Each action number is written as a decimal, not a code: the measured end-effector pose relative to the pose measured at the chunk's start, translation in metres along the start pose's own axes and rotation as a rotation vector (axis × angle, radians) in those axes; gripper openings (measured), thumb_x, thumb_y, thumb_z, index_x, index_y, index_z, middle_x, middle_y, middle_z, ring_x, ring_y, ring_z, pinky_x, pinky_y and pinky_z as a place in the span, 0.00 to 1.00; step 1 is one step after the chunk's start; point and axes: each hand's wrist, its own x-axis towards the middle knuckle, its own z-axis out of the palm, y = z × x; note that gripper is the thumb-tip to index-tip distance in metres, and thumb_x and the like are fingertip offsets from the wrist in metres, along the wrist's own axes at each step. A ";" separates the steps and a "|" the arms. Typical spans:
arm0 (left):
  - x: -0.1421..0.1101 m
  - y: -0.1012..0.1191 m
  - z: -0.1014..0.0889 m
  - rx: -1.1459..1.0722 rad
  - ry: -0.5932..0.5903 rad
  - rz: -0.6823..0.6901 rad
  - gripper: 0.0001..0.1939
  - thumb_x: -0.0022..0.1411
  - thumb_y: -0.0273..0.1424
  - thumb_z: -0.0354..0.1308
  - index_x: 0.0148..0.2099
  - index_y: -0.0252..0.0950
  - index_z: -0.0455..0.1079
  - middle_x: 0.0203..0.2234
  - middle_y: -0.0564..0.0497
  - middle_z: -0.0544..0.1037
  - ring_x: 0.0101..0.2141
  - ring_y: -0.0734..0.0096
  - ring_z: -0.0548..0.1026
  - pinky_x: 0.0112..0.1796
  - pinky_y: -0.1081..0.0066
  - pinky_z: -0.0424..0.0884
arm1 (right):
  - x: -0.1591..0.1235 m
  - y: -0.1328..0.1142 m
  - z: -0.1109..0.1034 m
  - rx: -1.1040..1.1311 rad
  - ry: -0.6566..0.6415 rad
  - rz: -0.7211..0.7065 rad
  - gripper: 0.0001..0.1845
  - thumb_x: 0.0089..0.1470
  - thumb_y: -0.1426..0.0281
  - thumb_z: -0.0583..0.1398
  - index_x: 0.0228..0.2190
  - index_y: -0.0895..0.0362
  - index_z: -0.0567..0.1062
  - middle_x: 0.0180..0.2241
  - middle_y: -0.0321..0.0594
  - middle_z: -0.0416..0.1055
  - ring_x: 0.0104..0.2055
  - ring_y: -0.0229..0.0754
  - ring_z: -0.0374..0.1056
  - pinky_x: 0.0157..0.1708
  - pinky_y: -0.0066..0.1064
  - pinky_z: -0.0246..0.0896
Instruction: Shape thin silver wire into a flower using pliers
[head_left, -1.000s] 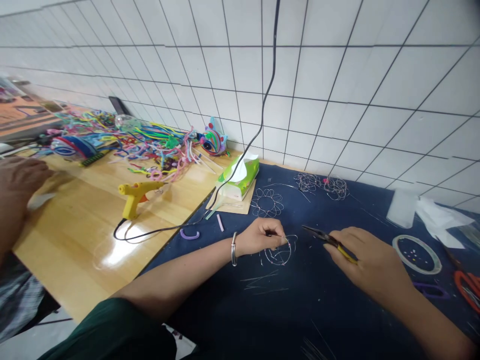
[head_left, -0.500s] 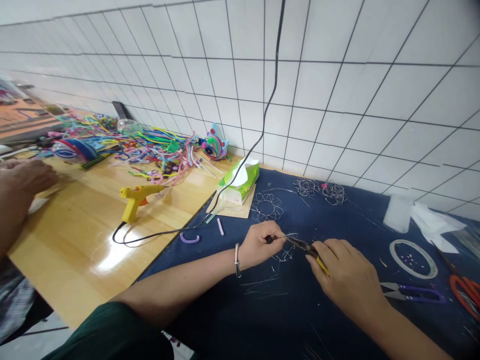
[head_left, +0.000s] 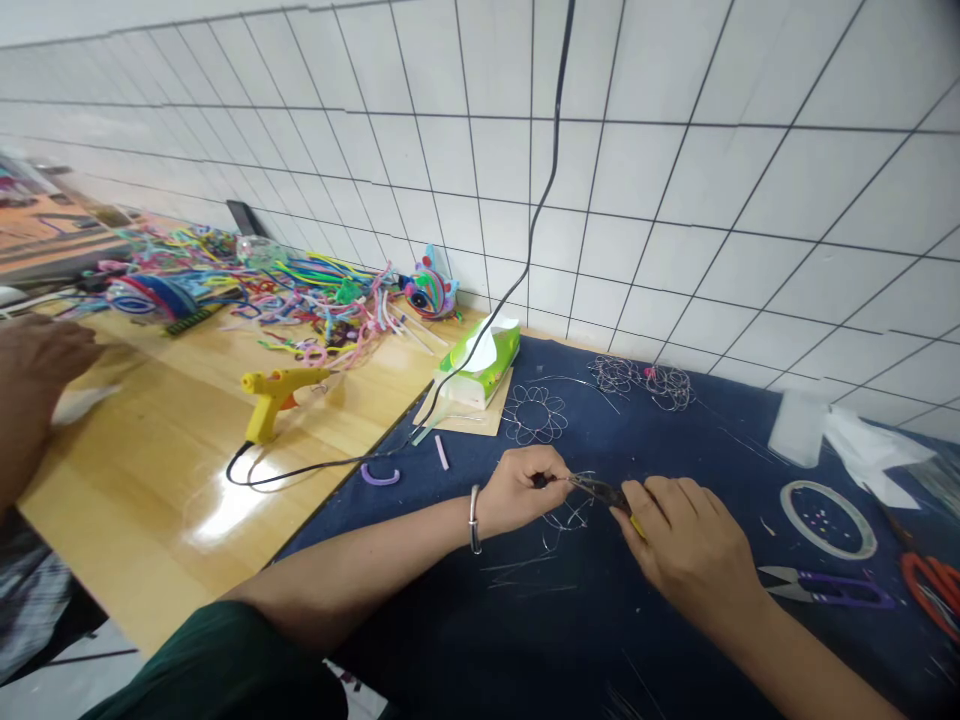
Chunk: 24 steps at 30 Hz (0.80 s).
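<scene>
My left hand (head_left: 525, 487), with a silver bangle at the wrist, is closed in a pinch on a bent wire piece (head_left: 568, 516) whose thin loops hang below the fingertips. My right hand (head_left: 686, 530) grips yellow-handled pliers (head_left: 604, 491). The pliers' dark jaws point left and meet the wire right at my left fingertips. Behind my left hand a flower-shaped wire ring (head_left: 535, 415) lies flat on the dark blue cloth (head_left: 450, 620). Loose straight wires (head_left: 529, 580) lie in front of the hands.
Coiled wire bundles (head_left: 641, 380) lie by the wall. Purple snips (head_left: 825, 587), red-handled scissors (head_left: 930, 590) and a white ring (head_left: 829, 520) are at the right. Leftward are a tissue pack (head_left: 480, 365), a yellow glue gun (head_left: 277, 400) with its cord, pipe cleaners (head_left: 322, 300) and another person's hand (head_left: 45, 360).
My right hand and the pliers have turned slightly, hiding more of the yellow handle. My left hand stays nearly in place. The other person's hand has shifted a little left.
</scene>
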 end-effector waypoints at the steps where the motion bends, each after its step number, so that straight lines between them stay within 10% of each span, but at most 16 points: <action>1: 0.000 0.000 0.000 -0.018 -0.010 -0.006 0.05 0.53 0.25 0.55 0.26 0.29 0.68 0.21 0.50 0.71 0.23 0.79 0.67 0.27 0.77 0.64 | 0.000 0.001 0.000 -0.008 0.008 -0.011 0.14 0.51 0.65 0.56 0.39 0.59 0.71 0.32 0.44 0.67 0.34 0.43 0.59 0.34 0.35 0.53; 24: 0.005 -0.002 -0.007 -0.186 -0.200 -0.096 0.09 0.56 0.30 0.56 0.30 0.27 0.68 0.22 0.51 0.69 0.20 0.82 0.67 0.22 0.80 0.64 | 0.002 0.010 -0.001 -0.106 0.013 -0.115 0.12 0.52 0.65 0.57 0.39 0.57 0.70 0.31 0.42 0.67 0.32 0.41 0.59 0.32 0.35 0.50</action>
